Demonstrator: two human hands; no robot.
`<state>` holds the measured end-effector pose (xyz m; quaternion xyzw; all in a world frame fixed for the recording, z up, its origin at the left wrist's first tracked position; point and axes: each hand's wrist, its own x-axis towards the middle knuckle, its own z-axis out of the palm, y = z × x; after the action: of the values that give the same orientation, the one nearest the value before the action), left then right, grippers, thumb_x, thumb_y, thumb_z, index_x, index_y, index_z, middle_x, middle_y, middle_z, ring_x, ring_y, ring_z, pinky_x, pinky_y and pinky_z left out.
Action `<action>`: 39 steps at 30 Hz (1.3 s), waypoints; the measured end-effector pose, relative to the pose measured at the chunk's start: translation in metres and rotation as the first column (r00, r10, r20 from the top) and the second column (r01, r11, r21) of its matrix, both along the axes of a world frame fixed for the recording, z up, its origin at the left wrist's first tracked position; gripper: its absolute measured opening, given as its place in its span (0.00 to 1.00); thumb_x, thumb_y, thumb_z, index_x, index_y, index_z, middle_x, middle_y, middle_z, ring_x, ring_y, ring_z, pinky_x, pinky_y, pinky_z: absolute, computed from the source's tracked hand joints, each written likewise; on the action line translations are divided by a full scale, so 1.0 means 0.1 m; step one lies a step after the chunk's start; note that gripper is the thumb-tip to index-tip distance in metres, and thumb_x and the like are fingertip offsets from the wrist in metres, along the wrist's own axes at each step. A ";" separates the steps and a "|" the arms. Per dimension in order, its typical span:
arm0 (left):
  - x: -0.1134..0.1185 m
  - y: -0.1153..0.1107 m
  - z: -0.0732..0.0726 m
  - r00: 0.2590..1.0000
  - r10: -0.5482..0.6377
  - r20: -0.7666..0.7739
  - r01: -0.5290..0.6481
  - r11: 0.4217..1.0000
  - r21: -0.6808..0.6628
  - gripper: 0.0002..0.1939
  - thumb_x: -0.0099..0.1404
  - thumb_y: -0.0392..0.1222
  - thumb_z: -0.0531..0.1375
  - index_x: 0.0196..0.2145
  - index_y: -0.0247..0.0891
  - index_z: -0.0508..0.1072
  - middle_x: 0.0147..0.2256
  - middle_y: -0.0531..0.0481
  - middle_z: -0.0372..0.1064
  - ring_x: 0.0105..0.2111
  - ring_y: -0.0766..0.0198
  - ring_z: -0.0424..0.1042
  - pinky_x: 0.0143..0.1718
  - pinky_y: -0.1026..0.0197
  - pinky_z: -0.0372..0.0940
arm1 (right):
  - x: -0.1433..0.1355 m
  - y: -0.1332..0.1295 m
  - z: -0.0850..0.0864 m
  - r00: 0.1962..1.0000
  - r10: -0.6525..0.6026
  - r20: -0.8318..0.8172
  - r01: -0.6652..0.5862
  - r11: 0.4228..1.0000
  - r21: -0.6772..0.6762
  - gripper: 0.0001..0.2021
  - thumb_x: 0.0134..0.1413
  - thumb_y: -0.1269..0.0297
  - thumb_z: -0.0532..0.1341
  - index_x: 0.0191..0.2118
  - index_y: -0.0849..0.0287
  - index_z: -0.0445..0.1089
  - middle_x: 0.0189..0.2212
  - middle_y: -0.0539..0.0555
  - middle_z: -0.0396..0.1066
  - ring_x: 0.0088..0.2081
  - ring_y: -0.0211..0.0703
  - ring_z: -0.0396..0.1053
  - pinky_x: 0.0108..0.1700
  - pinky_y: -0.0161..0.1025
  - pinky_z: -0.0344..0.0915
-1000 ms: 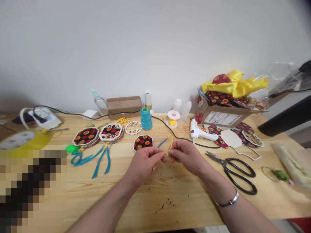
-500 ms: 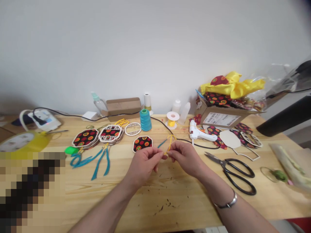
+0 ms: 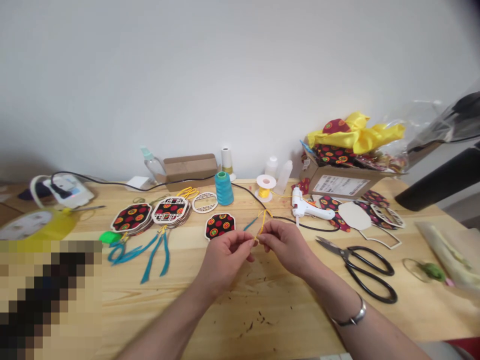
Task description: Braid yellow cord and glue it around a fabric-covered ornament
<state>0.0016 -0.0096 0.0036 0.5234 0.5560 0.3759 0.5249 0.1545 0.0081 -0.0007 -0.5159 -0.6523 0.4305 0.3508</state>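
Above the worktop point(image 3: 202, 315): yellow cord point(image 3: 263, 220), thin, bright | left hand point(image 3: 227, 256) and right hand point(image 3: 288, 248) are pinching it, each grip closed | both are mostly hiding the pinched part | teal thread cone point(image 3: 224, 189) is standing beyond; glue gun point(image 3: 317, 212), black-handled scissors point(image 3: 347, 253) are lying rightward; left hand is overlapping patterned panel point(image 3: 220, 225)

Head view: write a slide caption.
Left hand and right hand pinch yellow cord over a wooden table, near scissors.
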 end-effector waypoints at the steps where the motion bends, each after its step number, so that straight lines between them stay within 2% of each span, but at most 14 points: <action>1: 0.00 0.00 0.00 1.000 0.002 0.003 -0.002 1.000 -0.009 0.06 0.53 0.42 0.60 0.27 0.37 0.73 0.20 0.55 0.70 0.22 0.68 0.68 0.26 0.67 0.62 | 0.00 0.00 0.00 1.000 0.002 -0.002 -0.002 1.000 0.005 0.07 0.47 0.72 0.55 0.21 0.60 0.64 0.17 0.46 0.62 0.21 0.33 0.58 0.25 0.30 0.55; 6: 0.00 0.01 0.02 1.000 0.002 0.024 -0.001 0.999 -0.039 0.05 0.53 0.40 0.59 0.27 0.36 0.73 0.20 0.54 0.70 0.20 0.70 0.67 0.23 0.69 0.59 | 0.00 -0.01 -0.01 1.000 0.002 0.008 -0.002 1.000 0.008 0.07 0.46 0.72 0.56 0.21 0.60 0.64 0.17 0.46 0.63 0.21 0.33 0.59 0.25 0.31 0.55; 11: -0.04 0.04 -0.02 0.994 -0.034 0.100 0.043 0.994 -0.098 0.10 0.54 0.44 0.59 0.30 0.35 0.74 0.18 0.53 0.69 0.15 0.73 0.58 0.17 0.69 0.50 | 0.00 -0.01 -0.01 1.000 0.008 -0.018 -0.008 1.000 -0.004 0.06 0.46 0.71 0.56 0.22 0.60 0.65 0.17 0.46 0.63 0.22 0.33 0.60 0.25 0.31 0.56; 17: -0.07 0.05 -0.09 0.944 -0.045 0.328 0.103 0.982 -0.159 0.09 0.52 0.43 0.62 0.27 0.33 0.73 0.26 0.48 0.71 0.22 0.69 0.67 0.17 0.69 0.50 | 0.00 -0.01 -0.01 0.998 0.049 -0.037 -0.049 0.999 -0.003 0.07 0.47 0.72 0.56 0.21 0.60 0.65 0.18 0.47 0.64 0.22 0.33 0.60 0.26 0.31 0.57; 24: -0.08 0.08 -0.07 0.877 -0.044 0.479 0.171 0.959 -0.224 0.07 0.51 0.39 0.63 0.25 0.31 0.71 0.23 0.51 0.67 0.20 0.73 0.64 0.17 0.71 0.50 | 0.00 -0.02 0.04 0.995 0.093 -0.038 -0.093 0.996 0.004 0.07 0.47 0.72 0.56 0.21 0.60 0.65 0.17 0.46 0.62 0.22 0.33 0.59 0.26 0.30 0.56; 31: -0.09 0.08 -0.10 0.875 -0.065 0.479 0.209 0.945 -0.253 0.07 0.52 0.39 0.62 0.24 0.32 0.71 0.19 0.53 0.65 0.18 0.75 0.61 0.19 0.71 0.52 | 0.00 -0.03 0.00 0.992 0.112 -0.057 -0.112 0.994 0.009 0.07 0.48 0.72 0.56 0.22 0.60 0.65 0.18 0.46 0.63 0.22 0.33 0.59 0.26 0.31 0.56; 39: -0.08 0.08 -0.09 0.866 -0.029 0.499 0.186 0.945 -0.267 0.07 0.50 0.39 0.64 0.24 0.32 0.70 0.21 0.53 0.67 0.19 0.75 0.63 0.19 0.72 0.52 | 0.00 -0.03 0.03 0.992 0.113 -0.049 -0.112 0.994 0.006 0.07 0.47 0.73 0.56 0.21 0.60 0.65 0.17 0.46 0.62 0.22 0.33 0.58 0.26 0.30 0.55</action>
<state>-0.0069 -0.0016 -0.0051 0.3540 0.4262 0.3747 0.7434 0.1542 0.0050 0.0019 -0.4670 -0.6721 0.4613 0.3427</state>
